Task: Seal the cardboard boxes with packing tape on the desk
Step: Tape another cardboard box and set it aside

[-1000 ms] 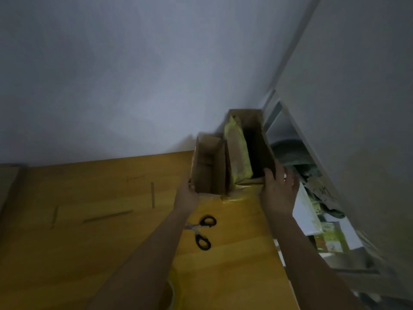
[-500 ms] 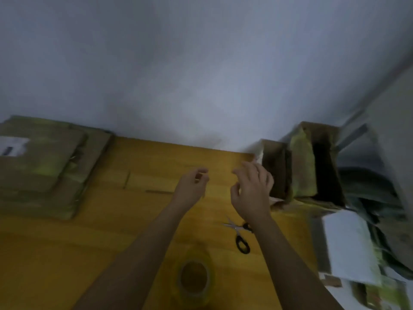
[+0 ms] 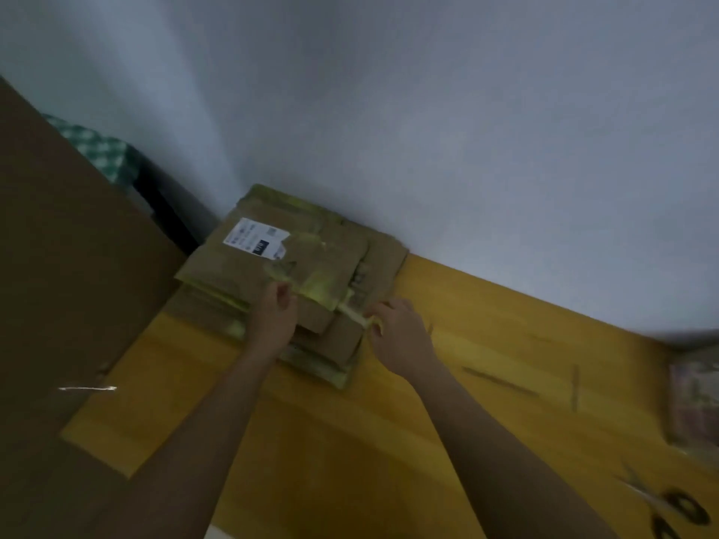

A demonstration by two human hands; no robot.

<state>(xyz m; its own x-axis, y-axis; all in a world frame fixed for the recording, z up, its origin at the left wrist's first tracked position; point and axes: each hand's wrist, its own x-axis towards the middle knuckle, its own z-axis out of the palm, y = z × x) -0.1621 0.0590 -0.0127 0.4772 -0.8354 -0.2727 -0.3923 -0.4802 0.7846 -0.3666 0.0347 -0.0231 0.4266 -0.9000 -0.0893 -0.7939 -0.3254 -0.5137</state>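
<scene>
While the view was dim and a little blurred, a stack of flattened cardboard boxes [image 3: 288, 266] lay on the far left corner of the yellow wooden counter [image 3: 350, 441], pushed up against the pale wall [image 3: 389, 110]. The top box carried a white shipping label [image 3: 256, 238] and patches of yellowish packing tape [image 3: 319, 282]. The left hand [image 3: 272, 320] gripped the near edge of the top box, fingers curled over it beside the taped patch. The right hand [image 3: 397, 332] pinched a loose strip of yellowish tape [image 3: 356, 315] sticking out from the right side of the stack; cannot tell which box the strip belonged to. Both forearms reached in from the bottom of the frame. Black-handled scissors [image 3: 677, 515] lay on the counter at the lower right, well apart from the stack. A blurred object [image 3: 694, 402] sat at the right edge, too smeared to name. A large brown board [image 3: 58, 305] filled the left side, and a green checked cloth [image 3: 101, 149] showed behind it near the wall.
</scene>
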